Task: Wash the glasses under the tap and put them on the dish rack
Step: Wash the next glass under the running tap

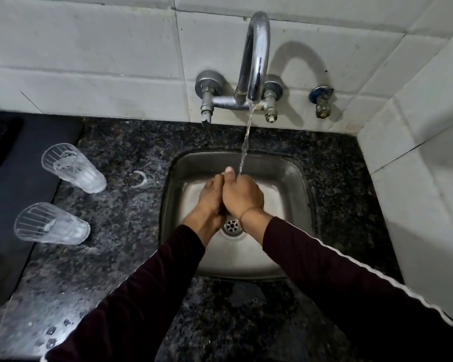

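Where the dark mat (24, 194) covers the far left of the counter, 2 clear ribbed glasses stand at its right edge, both upright with their mouths up, partly on the mat and partly on the stone. The farther glass (72, 167) is near the wall side; the nearer glass (50, 223) stands just in front of it, apart from it. Neither is held. A wet ring mark (141, 178) shows on the speckled black granite counter (120, 231) between the glasses and the sink. The small steel sink (296, 178) is set into the stone, its round drain (232, 226) visible just below the wrists. Over the basin the left hand (211, 197) and the right hand (242, 195) are pressed together, side against side. The left hand's fingers curl inward against the right, and the right hand's fingers curl down with the thumb raised; I cannot tell whether anything lies between them, and no glass shows in either. A thin stream of water (245, 147) falls from the chrome tap (255, 61) on the tiled wall and lands on the right hand by the thumb. Both arms wear dark maroon sleeves (338, 278), and a thin band (246, 214) circles the right wrist
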